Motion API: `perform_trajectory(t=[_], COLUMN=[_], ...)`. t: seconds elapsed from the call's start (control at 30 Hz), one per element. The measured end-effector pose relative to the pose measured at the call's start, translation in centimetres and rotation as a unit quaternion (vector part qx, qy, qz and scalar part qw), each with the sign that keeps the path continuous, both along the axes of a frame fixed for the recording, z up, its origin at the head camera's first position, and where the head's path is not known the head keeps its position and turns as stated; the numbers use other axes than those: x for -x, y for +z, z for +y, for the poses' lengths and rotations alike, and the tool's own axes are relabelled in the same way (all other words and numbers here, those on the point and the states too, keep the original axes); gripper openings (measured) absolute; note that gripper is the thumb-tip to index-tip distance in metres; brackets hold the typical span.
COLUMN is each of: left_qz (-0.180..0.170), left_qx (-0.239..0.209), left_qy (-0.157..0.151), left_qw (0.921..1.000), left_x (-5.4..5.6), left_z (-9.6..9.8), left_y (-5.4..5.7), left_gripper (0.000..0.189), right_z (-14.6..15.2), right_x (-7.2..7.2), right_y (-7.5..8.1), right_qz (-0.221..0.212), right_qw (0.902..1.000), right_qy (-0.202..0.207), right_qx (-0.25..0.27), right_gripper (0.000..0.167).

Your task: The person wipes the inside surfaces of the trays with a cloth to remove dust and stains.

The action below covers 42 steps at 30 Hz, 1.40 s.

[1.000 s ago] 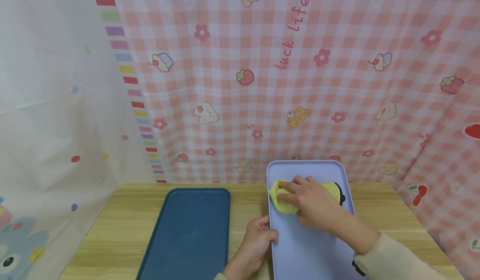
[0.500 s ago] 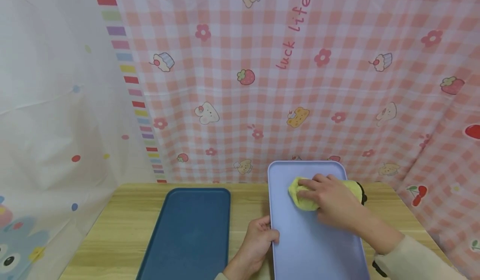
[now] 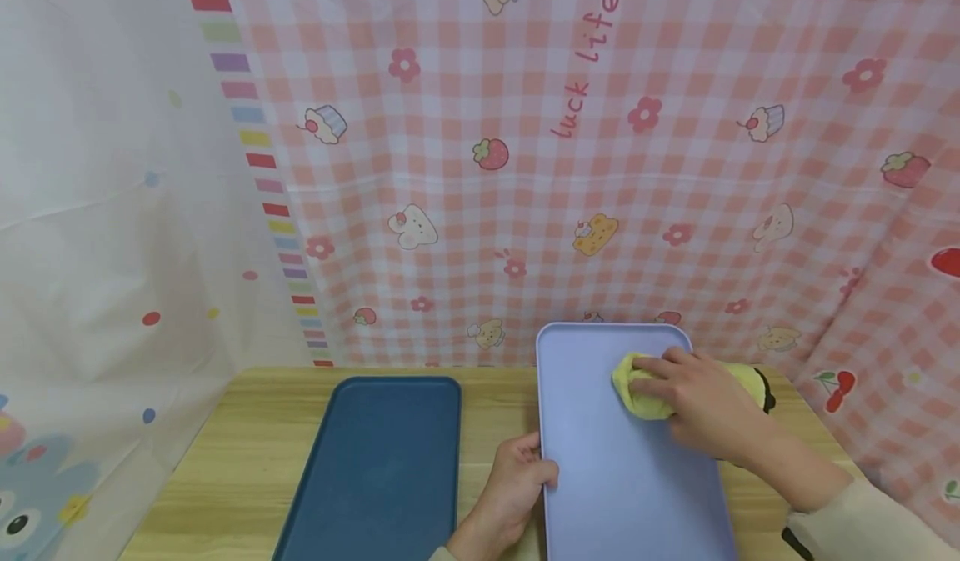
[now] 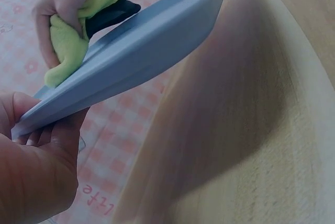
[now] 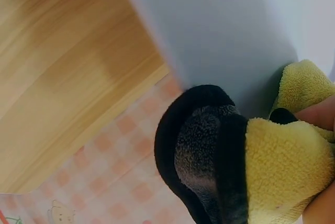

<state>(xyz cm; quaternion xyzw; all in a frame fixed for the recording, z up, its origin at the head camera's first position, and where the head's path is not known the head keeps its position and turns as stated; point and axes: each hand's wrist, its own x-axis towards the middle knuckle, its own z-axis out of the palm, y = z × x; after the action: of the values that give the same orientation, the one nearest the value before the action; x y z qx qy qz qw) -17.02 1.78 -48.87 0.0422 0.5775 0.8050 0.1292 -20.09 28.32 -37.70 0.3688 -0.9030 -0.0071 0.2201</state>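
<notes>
A light purple tray (image 3: 600,486) is held tilted up off the table by my left hand (image 3: 513,482), its thumb over the left rim and its fingers underneath. My right hand (image 3: 701,398) grips a bunched yellow cloth (image 3: 637,390) with dark edging and presses it on the upper right part of the tray's inner face. One end of the cloth sticks out past the tray's right rim. In the right wrist view the cloth's black border (image 5: 233,171) and grey underside hang beside the tray edge. The left wrist view shows the tray's underside (image 4: 136,72) raised above the wood.
A dark blue tray (image 3: 382,469) lies flat on the wooden table (image 3: 210,461), left of my left hand. Behind the table hangs a pink checked curtain (image 3: 450,186), close to the purple tray's far end. A white dotted curtain (image 3: 112,211) hangs at the left.
My right hand has slid the yellow cloth rightward across the purple tray, from near its left rim to its right side. My left hand and the blue tray have stayed in place.
</notes>
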Motion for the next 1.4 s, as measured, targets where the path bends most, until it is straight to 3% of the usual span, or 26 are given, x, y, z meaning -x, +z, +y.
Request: perform_trajectory(t=[0.57, 1.03, 1.4], left_qz=[0.001, 0.0, -0.005], left_qx=[-0.009, -0.012, -0.016], left_qy=[0.012, 0.014, 0.015], left_qw=[0.9999, 0.9998, 0.9998], left_x=[0.0, -0.2, -0.1], left_z=[0.0, -0.1, -0.2], left_y=[-0.1, 0.3, 0.3], left_gripper=[0.062, 0.059, 0.062], right_z=[3.4, 3.6, 2.3], right_x=[-0.2, -1.9, -2.0], right_y=[-0.1, -1.3, -1.7], right_qz=[-0.019, -0.001, 0.008], right_qw=[0.9993, 0.9998, 0.9997], right_qy=[-0.033, -0.017, -0.003], right_qx=[0.005, 0.008, 0.024], right_gripper=[0.054, 0.056, 0.06])
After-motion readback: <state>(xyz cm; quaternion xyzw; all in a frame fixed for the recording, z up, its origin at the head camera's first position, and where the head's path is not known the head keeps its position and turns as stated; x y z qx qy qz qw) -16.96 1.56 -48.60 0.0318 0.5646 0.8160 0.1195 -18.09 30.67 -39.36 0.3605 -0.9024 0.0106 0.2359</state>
